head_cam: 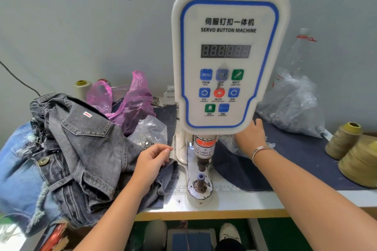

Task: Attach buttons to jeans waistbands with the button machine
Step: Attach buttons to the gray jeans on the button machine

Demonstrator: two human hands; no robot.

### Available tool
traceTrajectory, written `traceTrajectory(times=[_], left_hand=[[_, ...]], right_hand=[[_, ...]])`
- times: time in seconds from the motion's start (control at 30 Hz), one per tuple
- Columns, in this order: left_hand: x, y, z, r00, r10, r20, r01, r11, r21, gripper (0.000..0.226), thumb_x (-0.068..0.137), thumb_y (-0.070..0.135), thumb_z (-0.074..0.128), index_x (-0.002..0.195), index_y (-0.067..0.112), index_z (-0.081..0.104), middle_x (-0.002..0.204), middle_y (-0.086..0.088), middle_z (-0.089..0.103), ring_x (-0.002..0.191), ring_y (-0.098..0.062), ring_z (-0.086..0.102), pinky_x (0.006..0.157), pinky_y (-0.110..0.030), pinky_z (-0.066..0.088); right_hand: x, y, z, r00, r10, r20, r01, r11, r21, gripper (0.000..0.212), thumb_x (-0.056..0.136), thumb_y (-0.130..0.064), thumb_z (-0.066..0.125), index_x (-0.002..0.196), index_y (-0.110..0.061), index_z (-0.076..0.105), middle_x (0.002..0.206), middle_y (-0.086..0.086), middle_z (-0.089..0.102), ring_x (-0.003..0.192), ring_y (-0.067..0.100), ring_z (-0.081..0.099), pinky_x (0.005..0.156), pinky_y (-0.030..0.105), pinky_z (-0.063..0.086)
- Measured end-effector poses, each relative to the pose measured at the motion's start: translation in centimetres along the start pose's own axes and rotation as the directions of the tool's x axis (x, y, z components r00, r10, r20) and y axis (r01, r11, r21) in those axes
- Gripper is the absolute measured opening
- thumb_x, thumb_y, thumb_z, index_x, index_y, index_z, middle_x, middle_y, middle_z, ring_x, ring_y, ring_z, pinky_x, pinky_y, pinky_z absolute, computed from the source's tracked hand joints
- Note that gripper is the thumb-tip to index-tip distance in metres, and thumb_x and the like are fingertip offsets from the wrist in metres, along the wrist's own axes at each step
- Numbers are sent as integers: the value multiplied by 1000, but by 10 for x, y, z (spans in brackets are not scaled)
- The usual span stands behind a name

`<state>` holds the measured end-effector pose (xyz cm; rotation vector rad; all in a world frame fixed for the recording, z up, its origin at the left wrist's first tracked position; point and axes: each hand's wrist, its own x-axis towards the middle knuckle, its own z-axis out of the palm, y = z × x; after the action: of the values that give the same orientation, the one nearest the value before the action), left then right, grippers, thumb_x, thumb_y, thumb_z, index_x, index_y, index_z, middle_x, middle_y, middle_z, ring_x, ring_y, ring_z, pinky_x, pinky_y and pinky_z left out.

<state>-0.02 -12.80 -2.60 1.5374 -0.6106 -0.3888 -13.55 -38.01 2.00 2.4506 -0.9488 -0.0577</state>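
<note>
Left hand (pixel 152 159) rests on the dark grey jeans (pixel 85 149), grip loosely curled, fingertips pinched together at the fabric edge; whether it actually has hold of cloth, cannot tell. Jeans lie heaped on the table (pixel 234 201) left of the button machine (pixel 228 57), one brass button (pixel 43 161) showing. Right hand (pixel 250 134) reaches behind the machine's panel into a clear plastic bag (pixel 230 144); fingers hidden, so its grip cannot be told. Silver bangle (pixel 261 151) on that wrist. Lower die (pixel 200 184) bare, just right of the jeans.
</note>
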Motion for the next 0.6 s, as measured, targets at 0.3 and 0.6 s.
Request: traceTrajectory(times=[0.3,0.6], left_hand=[[0,1,1,1000,-8,-8,8,1000,4,26,93,5,58,81,22,74,59,6,62,56,1,53,56,-11,45],[0,4,2,1000,-1,-18,2,1000,28,20,94,3,57,85,14,72,57,8,60,55,1,51,56,-11,44]], right_hand=[[3,3,-2,997,-76,17,77,996,-47,29,96,-21,49,124,-23,55,124,4,56,118,24,50,117,47,15],[-1,4,5,995,-87,-48,84,995,-47,35,93,-19,48,128,-24,55,119,1,59,104,22,57,115,60,0]])
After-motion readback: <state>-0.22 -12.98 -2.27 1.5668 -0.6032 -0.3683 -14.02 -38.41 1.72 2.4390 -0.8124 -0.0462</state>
